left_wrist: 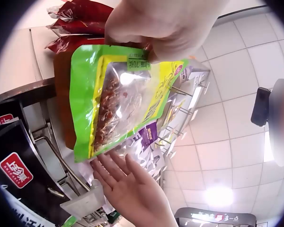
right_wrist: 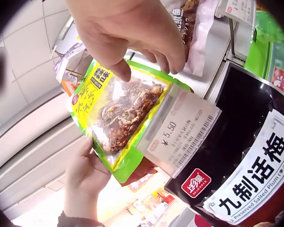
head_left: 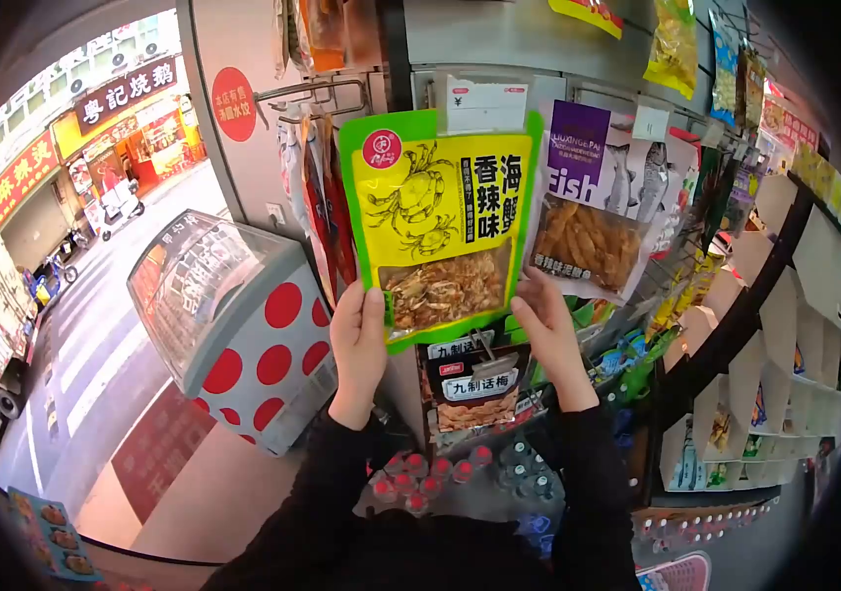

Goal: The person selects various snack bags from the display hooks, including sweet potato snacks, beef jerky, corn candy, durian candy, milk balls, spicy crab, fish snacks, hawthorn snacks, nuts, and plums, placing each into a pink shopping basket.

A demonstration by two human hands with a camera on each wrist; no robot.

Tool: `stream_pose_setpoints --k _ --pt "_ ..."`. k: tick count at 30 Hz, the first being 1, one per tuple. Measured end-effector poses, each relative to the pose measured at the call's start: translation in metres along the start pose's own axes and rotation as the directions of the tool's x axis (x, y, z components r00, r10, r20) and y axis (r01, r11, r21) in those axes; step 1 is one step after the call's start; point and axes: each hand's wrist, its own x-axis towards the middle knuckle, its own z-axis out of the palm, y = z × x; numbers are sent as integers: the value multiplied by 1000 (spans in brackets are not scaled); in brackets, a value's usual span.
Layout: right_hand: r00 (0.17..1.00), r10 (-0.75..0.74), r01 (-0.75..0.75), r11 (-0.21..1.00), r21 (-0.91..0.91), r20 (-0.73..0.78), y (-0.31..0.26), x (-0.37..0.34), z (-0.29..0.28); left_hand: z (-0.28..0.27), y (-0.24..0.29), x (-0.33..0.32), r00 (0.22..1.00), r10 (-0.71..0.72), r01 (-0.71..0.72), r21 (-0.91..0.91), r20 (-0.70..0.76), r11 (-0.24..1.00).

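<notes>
A green-and-yellow bag of crab snack (head_left: 440, 222) stands upright before me, with crab drawings and a clear window over brown pieces. My left hand (head_left: 356, 335) grips its lower left edge, thumb on the front; the left wrist view shows those fingers (left_wrist: 156, 28) curled at the bag. At the lower right edge is my right hand (head_left: 550, 330), its thumb overlapping the bag's border. Seen from the left wrist, the right palm (left_wrist: 139, 194) faces up with fairly straight fingers at the edge. In the right wrist view, that hand's fingertips (right_wrist: 175, 64) show beside the bag's border.
Behind hangs a purple-and-white fish snack bag (head_left: 593, 207). Below are black preserved plum bags (head_left: 479, 389) on hooks, with a price tag (right_wrist: 180, 130). A red-dotted freezer (head_left: 277, 364) stands left, near the street. Capped bottles (head_left: 420, 483) sit low; shelves (head_left: 775, 374) line the right.
</notes>
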Motion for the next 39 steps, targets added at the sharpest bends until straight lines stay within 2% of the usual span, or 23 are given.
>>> stream_pose_setpoints --k 1,3,6,7,9,13,15,22,28,29,31,39 --pt "1000 1 -1 1000 3 -1 -5 1 0 1 0 0 999 -23 18 -92 -45 996" --pt "993 119 -119 993 16 19 -22 -1 -3 0 0 -1 999 -2 -1 -70 -42 998" --pt "986 168 -168 985 47 18 -30 -6 -6 2 8 -4 1000 8 -10 -73 -30 997" --pt "986 165 -166 985 47 18 -30 -7 -7 4 10 -4 1000 -2 0 -95 -19 995" --pt "998 50 -49 998 47 -29 -29 -10 -8 5 10 -6 1000 -15 12 -120 -24 993" --pt "997 78 -75 993 90 -29 -34 -18 -13 9 15 -11 998 -61 57 -209 -13 976" --pt "999 -4 6 999 52 -38 -34 -19 -15 8 16 -13 998 -56 54 -209 -3 976" --pt "998 -40 41 999 8 -51 -41 -25 -16 6 19 -19 998 -68 70 -276 16 958" --pt "999 -36 37 999 40 -23 -42 -29 -15 2 38 -23 994 -85 99 -253 65 963" --pt "999 -23 26 995 95 -28 -43 -29 -14 1 41 -24 994 -83 98 -248 69 964" --pt "999 -11 16 988 153 -31 -43 -30 -11 -1 46 -26 997 -58 67 -170 54 983" --pt "999 32 -22 976 218 -40 -39 -37 -6 -6 50 -29 998 -28 34 -131 49 991"
